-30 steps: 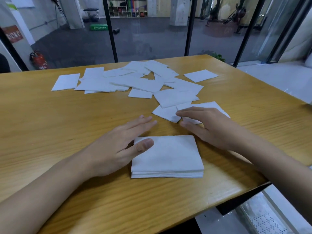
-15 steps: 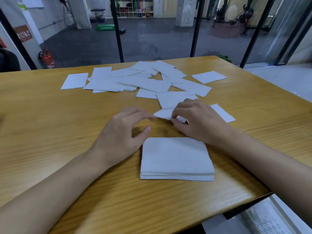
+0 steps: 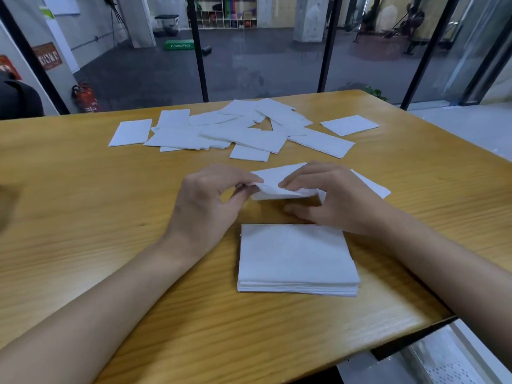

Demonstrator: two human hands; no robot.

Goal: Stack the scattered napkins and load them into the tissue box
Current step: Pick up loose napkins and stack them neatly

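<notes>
Napkin held by left hand and right hand, partly hidden.

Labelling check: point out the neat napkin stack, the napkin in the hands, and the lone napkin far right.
neat napkin stack (image 3: pixel 297 256), head view, centre of top sheet
held napkin (image 3: pixel 273 178), head view, raised middle part
lone napkin (image 3: pixel 349 125), head view, its centre
</notes>
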